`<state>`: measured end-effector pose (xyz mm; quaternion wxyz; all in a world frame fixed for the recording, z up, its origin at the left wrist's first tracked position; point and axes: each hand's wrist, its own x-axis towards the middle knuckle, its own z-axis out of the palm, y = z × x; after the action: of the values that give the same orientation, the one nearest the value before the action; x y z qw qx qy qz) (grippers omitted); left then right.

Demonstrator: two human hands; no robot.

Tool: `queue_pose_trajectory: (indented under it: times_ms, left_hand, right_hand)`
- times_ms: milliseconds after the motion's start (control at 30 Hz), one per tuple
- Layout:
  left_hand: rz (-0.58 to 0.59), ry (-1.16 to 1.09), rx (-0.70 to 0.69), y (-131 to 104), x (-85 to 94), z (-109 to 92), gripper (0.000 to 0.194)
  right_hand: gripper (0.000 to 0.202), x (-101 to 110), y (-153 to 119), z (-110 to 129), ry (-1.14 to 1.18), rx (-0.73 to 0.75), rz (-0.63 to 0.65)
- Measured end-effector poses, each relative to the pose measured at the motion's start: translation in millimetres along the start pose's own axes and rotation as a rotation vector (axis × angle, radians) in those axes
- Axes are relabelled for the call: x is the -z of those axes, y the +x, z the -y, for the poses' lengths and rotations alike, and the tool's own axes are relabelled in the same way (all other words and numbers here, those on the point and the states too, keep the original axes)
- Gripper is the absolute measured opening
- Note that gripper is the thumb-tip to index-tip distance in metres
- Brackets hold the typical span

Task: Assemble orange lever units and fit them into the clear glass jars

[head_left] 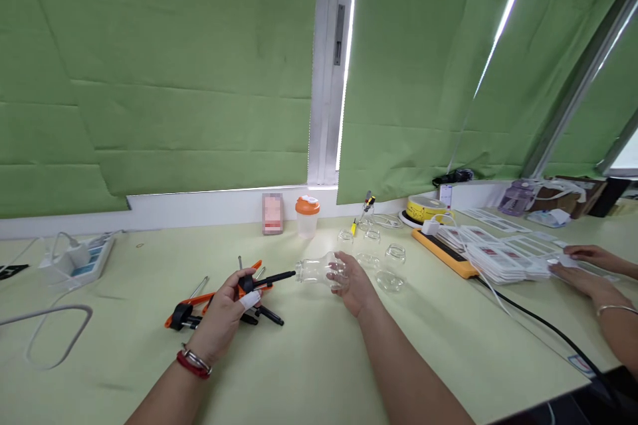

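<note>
Right grip [355, 287] around partly hidden bottle [317, 270]

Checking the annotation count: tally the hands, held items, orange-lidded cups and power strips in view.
Hands: 4 (wearer's left hand, wearer's right hand, co-worker's two hands)
Held by wearer: 2 (black rod, clear bottle)
Orange-lidded cup: 1
Power strips: 2 (white strip, orange-and-black strip)
Total: 9

Bright glare between blinds [164, 66]; soft shadows on table [299, 372].
</note>
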<state>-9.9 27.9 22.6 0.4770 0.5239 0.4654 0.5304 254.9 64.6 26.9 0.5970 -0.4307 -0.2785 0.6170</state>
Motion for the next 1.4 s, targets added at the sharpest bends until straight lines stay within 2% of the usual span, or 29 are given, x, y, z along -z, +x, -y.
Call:
queue_pose_trajectory:
  times_ms: [167, 367, 867, 1400]
  left_hand:
    - [0.063, 0.028, 0.024, -2, -2.9, 1, 0.057]
    - [0.122, -0.014, 0.047, -7, -14.2, 1, 0.059]
    - [0.145, 0.020, -0.013, -10, -20.1, 2, 0.055]
    - [0.139, 0.064, -0.020, -7, -18.5, 5, 0.052]
  right_hand:
    - [0.037, 4, 0, -16, -0.015, -0.012, 0.059]
    - [0.039, -6, -9, -21, -0.057, -0.033, 0.151]
    - [0.043, -13, -19, -28, -0.087, -0.032, 0.301]
    - [0.037, -12, -18, -31, -0.108, -0.040, 0.357]
